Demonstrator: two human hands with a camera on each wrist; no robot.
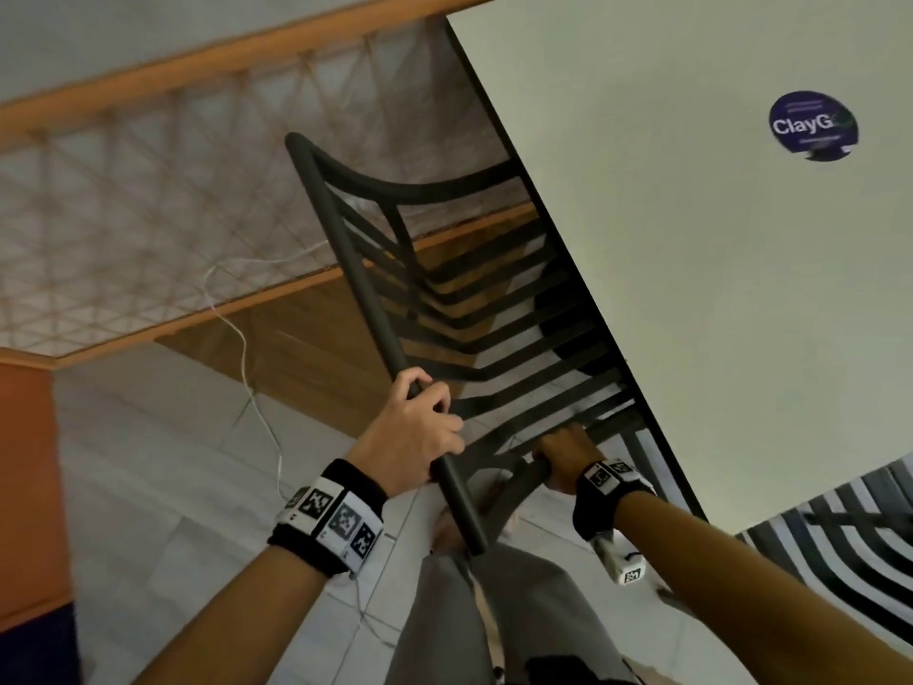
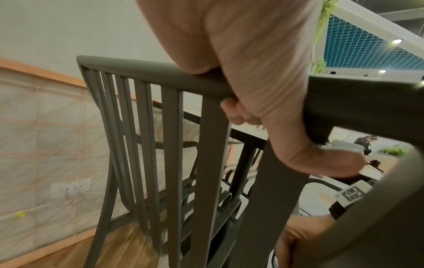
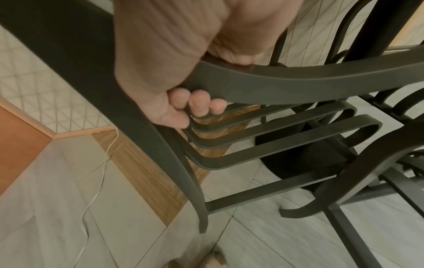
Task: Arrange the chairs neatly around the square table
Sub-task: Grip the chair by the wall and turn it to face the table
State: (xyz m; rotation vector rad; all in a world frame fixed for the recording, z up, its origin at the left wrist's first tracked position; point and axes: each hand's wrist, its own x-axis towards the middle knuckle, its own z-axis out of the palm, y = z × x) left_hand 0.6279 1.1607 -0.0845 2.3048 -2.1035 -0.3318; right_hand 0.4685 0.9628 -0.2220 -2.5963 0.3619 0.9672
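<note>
Left hand (image 1: 420,427): curled around the chair's top rail.
Right hand (image 1: 563,454): gripping the chair's armrest.
Chair (image 1: 444,289): dark, slatted, seat tucked under the counter (image 1: 716,289) edge.

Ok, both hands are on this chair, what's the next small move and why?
Probably ease the chair slightly further under the table, squaring it: left hand grips its top rail, right hand its armrest, and the seat sits partly under the edge.

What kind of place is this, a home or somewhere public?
Probably a café or food court: a square table bearing a round branded sticker, matching slatted chairs, and further tables with a seated person behind.
</note>
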